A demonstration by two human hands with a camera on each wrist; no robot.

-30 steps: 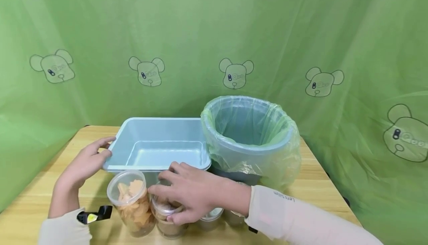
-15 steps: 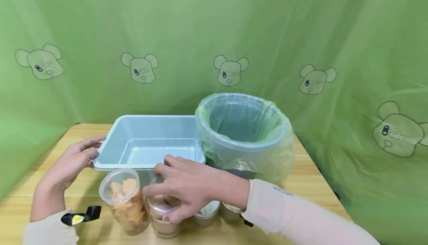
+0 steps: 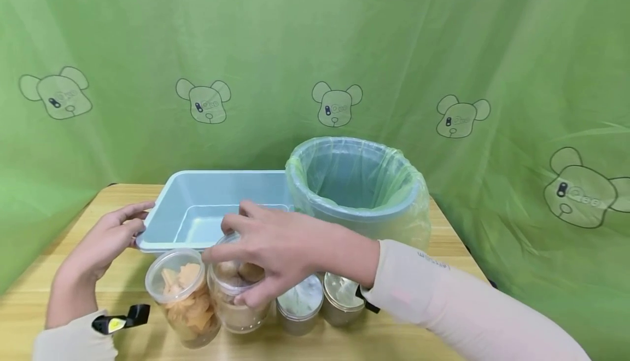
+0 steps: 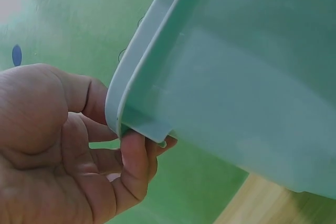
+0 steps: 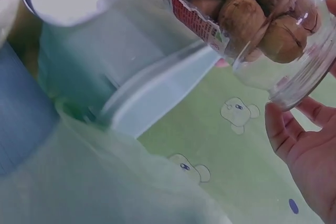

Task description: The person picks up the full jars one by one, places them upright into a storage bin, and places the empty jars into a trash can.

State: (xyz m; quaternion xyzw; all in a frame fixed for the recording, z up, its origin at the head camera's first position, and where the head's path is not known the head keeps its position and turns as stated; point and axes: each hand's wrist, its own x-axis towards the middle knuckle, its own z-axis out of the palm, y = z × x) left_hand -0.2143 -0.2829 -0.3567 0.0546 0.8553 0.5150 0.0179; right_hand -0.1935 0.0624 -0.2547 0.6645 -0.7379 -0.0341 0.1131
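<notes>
Clear plastic jar (image 3: 241, 314) of brown nuts (image 5: 241, 19): right hand (image 3: 275, 249) grips it, beside clear orange-filled jar (image 3: 192, 314). Red label (image 5: 197, 22): right-wrist view only. Left hand (image 3: 105, 240) pinches light-blue rectangular plastic basin (image 3: 228, 187); left-wrist view exposes fingers (image 4: 135, 163) curled beneath.

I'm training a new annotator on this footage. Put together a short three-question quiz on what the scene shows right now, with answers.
1. True or false: the left hand and the right hand hold the same thing.

2. Multiple choice: what is in the clear jar that the right hand holds?
A) orange pieces
B) brown nuts
C) blue beads

3. Fill in: in the head view, the bag-lined bin stands to the ____ of the blue tub.

Key:
1. False: the left hand grips the blue tub at its rim, while the right hand holds the clear jar.
2. B
3. right
</notes>
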